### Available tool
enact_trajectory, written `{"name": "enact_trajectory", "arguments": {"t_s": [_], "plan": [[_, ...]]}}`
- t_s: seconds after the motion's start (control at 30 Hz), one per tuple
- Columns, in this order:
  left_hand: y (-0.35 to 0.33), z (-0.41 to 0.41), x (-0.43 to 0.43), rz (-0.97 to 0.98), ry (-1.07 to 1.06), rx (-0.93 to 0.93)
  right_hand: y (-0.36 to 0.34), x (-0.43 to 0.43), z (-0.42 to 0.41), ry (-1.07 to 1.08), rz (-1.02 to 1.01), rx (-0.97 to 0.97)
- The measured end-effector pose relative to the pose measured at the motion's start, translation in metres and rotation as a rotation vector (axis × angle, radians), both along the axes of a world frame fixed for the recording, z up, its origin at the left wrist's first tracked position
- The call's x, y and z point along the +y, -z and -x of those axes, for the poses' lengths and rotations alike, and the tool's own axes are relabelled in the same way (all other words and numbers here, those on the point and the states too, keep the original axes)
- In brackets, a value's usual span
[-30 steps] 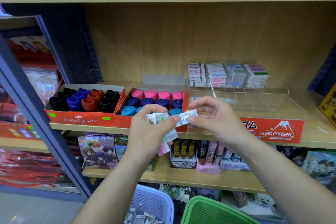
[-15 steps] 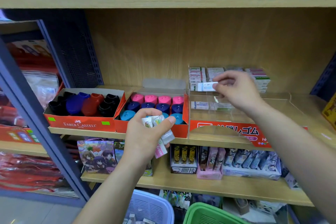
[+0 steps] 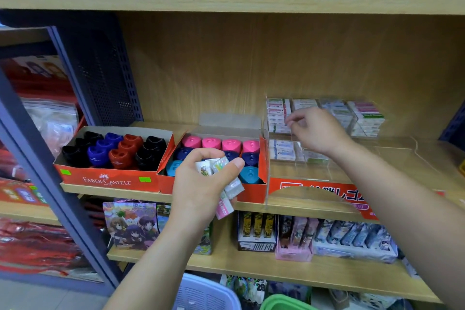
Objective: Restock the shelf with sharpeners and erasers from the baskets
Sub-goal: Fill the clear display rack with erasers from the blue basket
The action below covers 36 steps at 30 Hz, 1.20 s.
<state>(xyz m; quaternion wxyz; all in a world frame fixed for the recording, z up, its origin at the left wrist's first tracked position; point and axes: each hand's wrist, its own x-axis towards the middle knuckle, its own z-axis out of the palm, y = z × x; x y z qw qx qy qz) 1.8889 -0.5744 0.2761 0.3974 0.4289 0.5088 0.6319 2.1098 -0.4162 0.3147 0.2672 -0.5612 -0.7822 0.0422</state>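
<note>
My left hand (image 3: 198,191) is shut on a bundle of small wrapped erasers (image 3: 227,185), held in front of the right sharpener box. My right hand (image 3: 317,131) reaches into the clear eraser display case (image 3: 267,158), fingertips at the back-left eraser stack (image 3: 278,113); I see nothing in its fingers. A short row of erasers (image 3: 281,150) lies in the case's front left compartment. Two red Faber-Castell boxes hold sharpeners: black, blue and red ones (image 3: 113,148) on the left, pink, navy and teal ones (image 3: 212,142) on the right.
A pale basket (image 3: 203,294) and a green basket (image 3: 281,304) stand on the floor below. The lower shelf (image 3: 251,269) carries card packs and small boxes. A dark perforated upright (image 3: 105,78) bounds the shelf on the left. Boxes line the top shelf.
My right hand took one eraser from the bundle, carried it up and right to the back-left stack in the clear case, and now shows no eraser. My left hand stayed in place.
</note>
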Motion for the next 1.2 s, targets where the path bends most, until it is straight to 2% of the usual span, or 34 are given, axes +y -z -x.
{"name": "enact_trajectory", "arguments": {"t_s": [0.07, 0.1, 0.23, 0.3, 0.47, 0.67, 0.97, 1.1, 1.2], "plan": [[-0.001, -0.001, 0.0, 0.0, -0.001, -0.006, -0.001, -0.029, 0.007, -0.015, -0.133, 0.128], [-0.001, -0.001, -0.001, 0.0, -0.002, -0.008, 0.0, -0.05, 0.014, -0.081, -0.135, 0.203], [-0.001, -0.002, -0.004, -0.008, -0.01, -0.021, 0.018, -0.121, 0.049, -0.391, 0.234, 0.448], [0.0, -0.003, -0.007, -0.018, -0.021, -0.029, 0.028, -0.134, 0.061, -0.422, 0.36, 0.563], [0.004, 0.005, -0.013, -0.001, -0.02, -0.02, 0.033, -0.147, 0.072, -0.426, 0.469, 0.832], [0.002, 0.009, -0.018, 0.001, 0.097, -0.036, 0.027, -0.148, 0.069, -0.475, 0.571, 0.842], [0.001, 0.008, -0.019, 0.048, 0.136, -0.032, 0.032, -0.146, 0.051, -0.351, 0.59, 0.967], [0.002, 0.001, -0.019, 0.044, 0.136, 0.009, 0.033, -0.152, 0.042, -0.439, 0.596, 0.731], [0.004, -0.007, -0.018, 0.026, 0.124, 0.055, 0.031, -0.154, 0.037, -0.531, 0.6, 0.692]]}}
